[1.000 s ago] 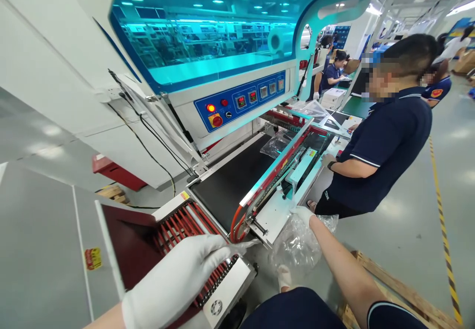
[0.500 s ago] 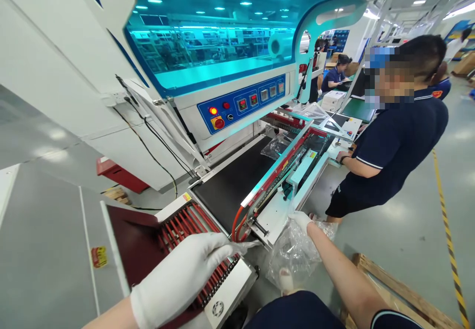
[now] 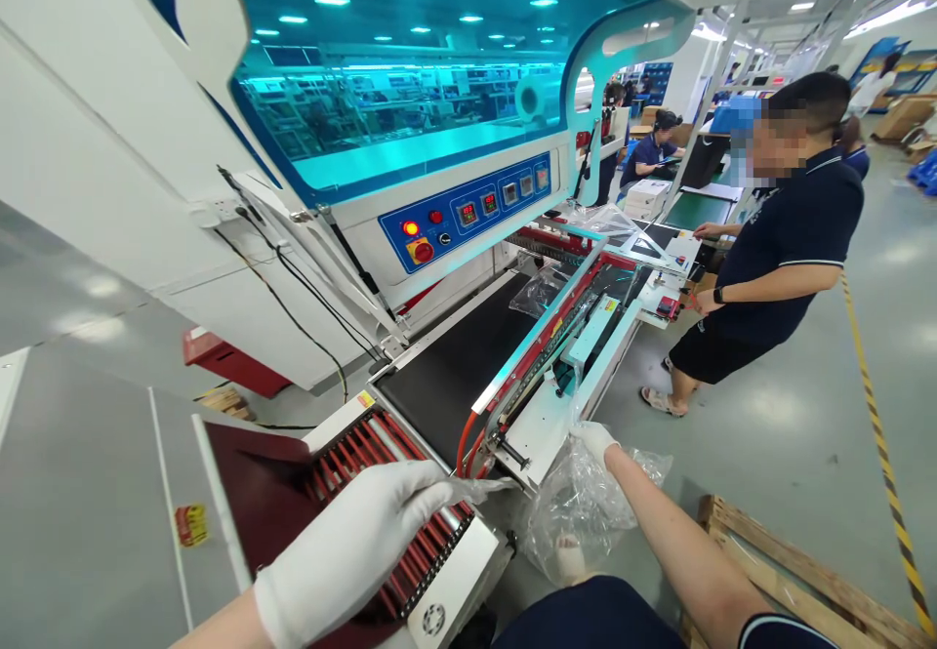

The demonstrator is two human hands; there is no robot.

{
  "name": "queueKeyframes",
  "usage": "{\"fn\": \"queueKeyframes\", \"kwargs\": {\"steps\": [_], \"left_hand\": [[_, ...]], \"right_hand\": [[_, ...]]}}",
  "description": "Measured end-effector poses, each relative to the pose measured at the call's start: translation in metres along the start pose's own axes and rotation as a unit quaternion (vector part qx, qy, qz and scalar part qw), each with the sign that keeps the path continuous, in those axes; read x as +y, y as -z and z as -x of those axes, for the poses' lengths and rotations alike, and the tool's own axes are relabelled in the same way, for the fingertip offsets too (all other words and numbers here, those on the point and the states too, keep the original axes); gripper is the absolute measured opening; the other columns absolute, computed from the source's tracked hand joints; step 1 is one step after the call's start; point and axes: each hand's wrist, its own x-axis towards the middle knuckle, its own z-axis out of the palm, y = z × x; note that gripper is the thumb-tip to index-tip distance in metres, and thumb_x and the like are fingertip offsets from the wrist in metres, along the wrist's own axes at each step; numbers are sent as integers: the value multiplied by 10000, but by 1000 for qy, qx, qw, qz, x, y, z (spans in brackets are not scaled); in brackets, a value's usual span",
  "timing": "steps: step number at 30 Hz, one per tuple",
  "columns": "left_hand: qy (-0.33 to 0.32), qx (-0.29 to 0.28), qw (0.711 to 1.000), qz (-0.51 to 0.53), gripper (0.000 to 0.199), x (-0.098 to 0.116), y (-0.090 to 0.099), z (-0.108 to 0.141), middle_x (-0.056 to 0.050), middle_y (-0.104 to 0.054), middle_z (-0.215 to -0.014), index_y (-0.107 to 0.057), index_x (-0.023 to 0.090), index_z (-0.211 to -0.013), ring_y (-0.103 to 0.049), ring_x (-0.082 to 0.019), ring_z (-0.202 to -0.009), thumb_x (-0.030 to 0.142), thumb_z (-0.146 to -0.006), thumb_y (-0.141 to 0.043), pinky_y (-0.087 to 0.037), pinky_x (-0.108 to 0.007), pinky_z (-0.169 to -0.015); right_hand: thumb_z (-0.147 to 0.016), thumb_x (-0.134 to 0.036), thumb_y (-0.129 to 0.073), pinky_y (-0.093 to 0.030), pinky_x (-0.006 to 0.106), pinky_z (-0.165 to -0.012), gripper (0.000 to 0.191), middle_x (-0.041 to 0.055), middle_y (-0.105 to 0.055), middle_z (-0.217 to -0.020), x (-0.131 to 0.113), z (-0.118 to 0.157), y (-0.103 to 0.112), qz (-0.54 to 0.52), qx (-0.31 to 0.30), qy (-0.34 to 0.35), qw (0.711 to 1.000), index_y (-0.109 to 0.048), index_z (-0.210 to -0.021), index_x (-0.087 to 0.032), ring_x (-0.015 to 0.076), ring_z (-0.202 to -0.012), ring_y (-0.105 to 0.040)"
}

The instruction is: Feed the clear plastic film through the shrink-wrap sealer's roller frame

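STEP IN HAND (judged): clearing waste film at the outfeed end of the sealer, both hands on plastic.

1. Left hand (image 3: 358,547), white glove, lies palm-down over the red rollers (image 3: 381,473) at the near corner of the machine. Forearm enters from bottom left, wrist roughly straight, fingers extended fwd. Thumb and forefinger are pinched together on a thin film strip (image 3: 487,485) that runs right toward the frame (image 3: 542,425).

2. Right hand (image 3: 594,437), also gloved, reaches fwd with arm nearly straight, elbow low at bottom right. Fingers are closed on the top edge of a clear bag (image 3: 578,512), which hangs just beside the frame's corner, below belt level (contents look like crumpled film, not certain). Bag mouth is gathered up at the hand.

3. Belt (image 3: 461,366), black, sits between rollers and seal bar; a loose film piece (image 3: 538,288) lies at its far end.

NEXT MOVE, REQS (judgement only): strip end must come across to the bag mouth, so the left pinch should hold firm while the right hand keeps the mouth open and up. Strip is thin and may snag on the frame corner or hose (image 3: 468,439).

Co-worker (image 3: 776,259) stands at the far end, well apart, hands at the infeed table.
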Motion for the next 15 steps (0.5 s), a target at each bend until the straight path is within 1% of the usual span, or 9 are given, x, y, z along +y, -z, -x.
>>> {"fn": "queueKeyframes", "kwargs": {"steps": [2, 6, 8, 12, 15], "left_hand": [[1, -1, 1000, 4, 509, 0, 0, -1, -17, -634, -777, -652, 219, -813, -572, -205, -744, 608, -1027, -404, -445, -279, -776], [0, -5, 1000, 12, 505, -1, -3, -1, -17, -649, -801, -611, 218, -793, -579, -201, -763, 618, -1023, -405, -443, -269, -752], [2, -4, 1000, 1, 494, -3, -4, -2, -14, -650, -790, -585, 217, -772, -578, -200, -752, 608, -1020, -414, -442, -267, -732], [-5, -11, 1000, 0, 476, -4, -6, -1, -20, -687, -834, -617, 216, -812, -608, -207, -794, 590, -1022, -411, -458, -275, -778], [1, 0, 1000, -9, 489, 0, -7, 0, -27, -661, -805, -595, 212, -785, -594, -216, -783, 608, -1006, -411, -456, -286, -761]], "right_hand": [[-633, -459, -741, -524, 372, -893, 289, 70, -742, -809, 4, -1, 1, 9, 9, -2, 1000, -682, -711, -187, 263, -861, -662], [-663, -412, -696, -511, 360, -877, 229, 69, -734, -802, 10, -2, 0, 30, 25, -6, 999, -668, -673, -185, 261, -847, -651], [-672, -394, -688, -508, 354, -872, 210, 69, -740, -827, 11, -1, -1, 34, 32, -5, 999, -671, -675, -185, 261, -858, -654], [-675, -366, -685, -511, 349, -877, 184, 67, -749, -843, 12, -1, -4, 39, 40, 0, 998, -685, -694, -184, 265, -878, -664], [-679, -366, -687, -510, 349, -888, 184, 64, -756, -854, 13, -2, -5, 46, 45, 3, 998, -702, -710, -185, 273, -904, -671]]}}
